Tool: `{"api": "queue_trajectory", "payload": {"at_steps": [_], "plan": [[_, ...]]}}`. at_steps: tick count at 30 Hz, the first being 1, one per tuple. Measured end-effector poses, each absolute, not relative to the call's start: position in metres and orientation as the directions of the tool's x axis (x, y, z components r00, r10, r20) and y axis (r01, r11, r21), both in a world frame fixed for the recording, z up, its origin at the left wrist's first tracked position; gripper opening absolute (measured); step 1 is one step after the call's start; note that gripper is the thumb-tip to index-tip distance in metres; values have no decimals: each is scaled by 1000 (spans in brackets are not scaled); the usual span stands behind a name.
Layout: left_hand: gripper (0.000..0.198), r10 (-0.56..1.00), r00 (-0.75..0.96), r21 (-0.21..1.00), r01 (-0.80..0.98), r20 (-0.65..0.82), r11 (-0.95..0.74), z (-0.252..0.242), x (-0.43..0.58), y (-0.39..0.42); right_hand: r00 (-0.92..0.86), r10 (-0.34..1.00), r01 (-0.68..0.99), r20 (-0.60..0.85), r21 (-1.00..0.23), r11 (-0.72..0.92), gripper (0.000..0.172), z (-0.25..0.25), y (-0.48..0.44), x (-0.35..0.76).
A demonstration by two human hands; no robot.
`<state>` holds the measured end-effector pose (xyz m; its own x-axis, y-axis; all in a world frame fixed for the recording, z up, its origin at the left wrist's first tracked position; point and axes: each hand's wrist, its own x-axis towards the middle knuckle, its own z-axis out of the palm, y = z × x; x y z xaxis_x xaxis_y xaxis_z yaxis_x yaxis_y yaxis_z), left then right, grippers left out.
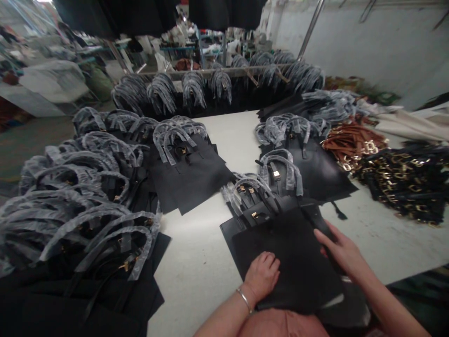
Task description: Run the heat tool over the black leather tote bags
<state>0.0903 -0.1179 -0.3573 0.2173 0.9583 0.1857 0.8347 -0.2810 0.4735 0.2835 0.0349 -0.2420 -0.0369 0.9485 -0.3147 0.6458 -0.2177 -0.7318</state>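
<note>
My right hand (337,246) grips the right edge of a black leather bag panel (294,257), thumb on top and the other fingers partly hidden beneath. My left hand (261,275), a silver bangle at its wrist, rests on the panel's left side. Its fingers are curled in together, and I see nothing held in them. Under and beyond this panel lie more black panels with plastic-wrapped handles (253,182) and a small gold clasp (254,216). The panel's lower edge reaches over the front of the white table (189,252).
Stacks of black panels with wrapped handles (87,206) cover the left side. Another stack (189,173) lies ahead, and one (308,164) at right. Brown straps (354,142) and black straps with gold buckles (407,182) are heaped far right. A rack rail (242,71) crosses behind.
</note>
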Motion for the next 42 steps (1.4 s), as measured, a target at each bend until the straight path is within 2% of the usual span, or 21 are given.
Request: {"api": "queue_trajectory", "payload": {"at_steps": [3, 6, 11, 20, 24, 30, 34, 37, 42], "plan": [[27, 948, 216, 475, 825, 233, -305, -363, 90, -119, -250, 810, 687, -530, -687, -237, 75, -251, 16, 280], [25, 930, 236, 459, 818, 280, -346, -370, 90, -119, -367, 699, 702, -613, -676, -224, 71, -271, -1, 265], [23, 921, 278, 465, 800, 272, -379, -372, 89, -117, -388, 675, 647, -627, -707, -285, 71, -293, 3, 240], [22, 937, 259, 515, 785, 233, -345, -367, 89, -115, -423, 597, 647, -682, -688, -328, 71, -282, 6, 248], [22, 931, 274, 499, 788, 242, -361, -367, 89, -114, -415, 645, 659, -642, -701, -273, 72, -283, 9, 229], [25, 921, 292, 474, 793, 257, -383, -372, 88, -116, -414, 755, 663, -509, -737, -132, 72, -268, 17, 213], [23, 849, 435, 434, 731, 300, -527, -376, 87, -119, -516, 594, 695, -617, -707, -131, 72, -255, 6, 233], [22, 821, 508, 451, 688, 260, -569, -379, 88, -121, -540, 479, 721, -693, -674, -163, 70, -255, -7, 239], [24, 839, 502, 503, 680, 211, -533, -382, 90, -122, -546, 485, 714, -683, -683, -158, 67, -264, -18, 221]]}}
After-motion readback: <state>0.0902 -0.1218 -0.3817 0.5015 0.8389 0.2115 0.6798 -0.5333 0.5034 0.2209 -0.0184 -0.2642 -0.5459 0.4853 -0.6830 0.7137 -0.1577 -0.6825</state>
